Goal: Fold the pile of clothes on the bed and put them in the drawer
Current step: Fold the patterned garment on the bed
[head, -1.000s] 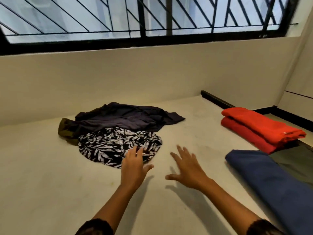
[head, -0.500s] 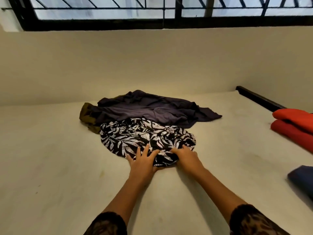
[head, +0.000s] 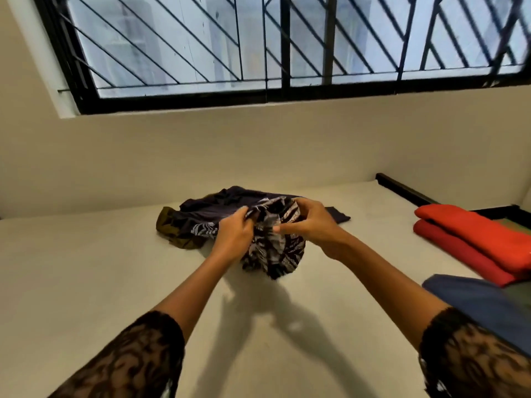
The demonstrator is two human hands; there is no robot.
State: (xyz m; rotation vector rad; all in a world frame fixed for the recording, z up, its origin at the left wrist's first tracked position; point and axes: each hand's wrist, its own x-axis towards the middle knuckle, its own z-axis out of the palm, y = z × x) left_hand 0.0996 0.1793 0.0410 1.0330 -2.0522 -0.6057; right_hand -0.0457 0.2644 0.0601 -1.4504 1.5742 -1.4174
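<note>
Left hand: fingers curled, gripping the bunched top of the leaf-print garment. Right hand: thumb and fingers pinching the same bunched top, just beside the left hand. The garment is held up over the bed and its lower part hangs crumpled above its shadow. Whether the hem touches the sheet: cannot tell.

Behind the hands, 2 loose items lie unfolded: a dark purple garment overlapping an olive garment at its left end.

Right side: folded red cloth, 2 layers showing, near the black bed frame. Folded blue cloth lies nearer, partly behind the right sleeve.

Bare sheet lies left of and in front of the hands. Wall and barred window stand beyond the far edge.
</note>
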